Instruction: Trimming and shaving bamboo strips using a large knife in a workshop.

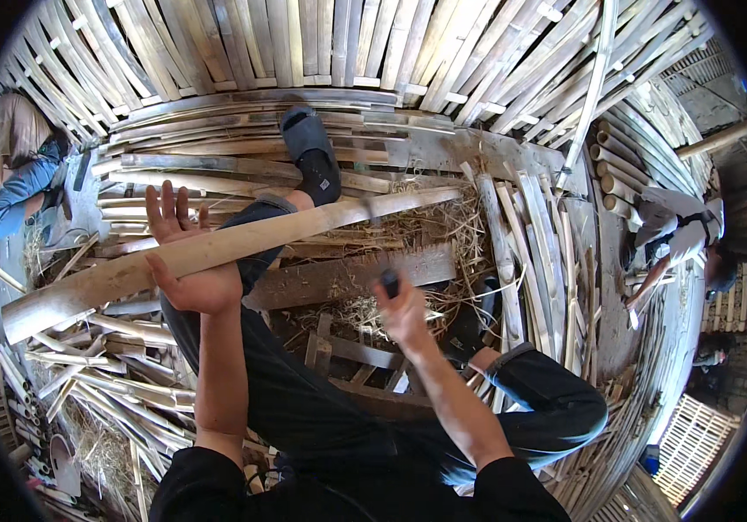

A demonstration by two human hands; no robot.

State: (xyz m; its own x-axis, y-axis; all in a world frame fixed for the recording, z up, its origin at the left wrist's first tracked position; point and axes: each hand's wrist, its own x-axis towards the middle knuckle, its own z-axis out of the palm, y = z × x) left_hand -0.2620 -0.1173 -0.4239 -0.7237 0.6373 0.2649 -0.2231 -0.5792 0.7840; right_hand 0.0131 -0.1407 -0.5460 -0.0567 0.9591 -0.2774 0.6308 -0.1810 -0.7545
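A long split bamboo slat [217, 248] lies across my lap, running from lower left to upper right. My left hand [184, 261] rests under and behind it with the fingers spread upward, steadying the slat. My right hand [402, 311] is closed around the dark handle of a knife [379, 248]; its blade reaches up to the slat near the slat's right part and is blurred. My legs in dark trousers [304, 391] stretch out below the slat, and one foot in a grey sandal [308, 139] points away from me.
Bamboo strips and shavings [408, 226] cover the ground, with bundles of slats [121, 383] at left and round poles [617, 165] at right. A woven bamboo wall [347, 43] stands behind. One person [16, 165] bends at far left, another [682, 235] at right.
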